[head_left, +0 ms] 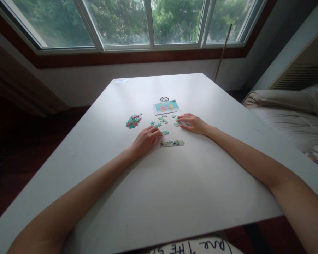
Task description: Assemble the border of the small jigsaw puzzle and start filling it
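My left hand rests on the white table with its fingers bent and close together. Its fingertips are at a short joined strip of jigsaw pieces, whose left end they hide. My right hand lies palm down with fingers stretched and apart, over pale jigsaw pieces that it partly covers. Several loose green pieces lie between and beyond the hands. Nearer me is a longer assembled strip with a straight lower edge. Behind the pieces lies a picture sheet in turquoise, pink and yellow.
A heap of jigsaw pieces sits on the table to the left. Past the sheet is a round black-and-white mark. A clear scrap lies at the far left corner. Right of the table stands a pale sofa.
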A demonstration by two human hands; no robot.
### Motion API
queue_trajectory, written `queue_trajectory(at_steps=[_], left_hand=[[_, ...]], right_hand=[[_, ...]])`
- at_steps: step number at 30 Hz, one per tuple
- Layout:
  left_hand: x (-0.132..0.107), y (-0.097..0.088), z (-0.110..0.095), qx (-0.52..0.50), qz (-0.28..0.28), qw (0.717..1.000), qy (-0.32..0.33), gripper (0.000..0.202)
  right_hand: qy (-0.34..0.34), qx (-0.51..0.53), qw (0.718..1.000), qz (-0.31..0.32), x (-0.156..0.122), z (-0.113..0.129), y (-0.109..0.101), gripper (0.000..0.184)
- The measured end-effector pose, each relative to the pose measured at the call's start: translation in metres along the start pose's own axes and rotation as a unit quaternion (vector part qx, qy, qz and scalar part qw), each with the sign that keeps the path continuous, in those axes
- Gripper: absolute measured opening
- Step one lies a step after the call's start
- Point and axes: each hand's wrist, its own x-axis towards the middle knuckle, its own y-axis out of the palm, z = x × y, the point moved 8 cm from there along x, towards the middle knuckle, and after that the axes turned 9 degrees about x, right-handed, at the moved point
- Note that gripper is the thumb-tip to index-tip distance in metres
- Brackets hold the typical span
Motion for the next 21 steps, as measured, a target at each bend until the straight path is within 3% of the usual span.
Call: queue_trajectory(at_steps=[21], left_hand=[[-0.0012,0.0003,0.0016,0.005,-0.021,1.0,-0.001,0.026]], right_hand=[[0.01,-0.002,1.0,0.001,0.0002,0.0002,-0.0006,0.031]])
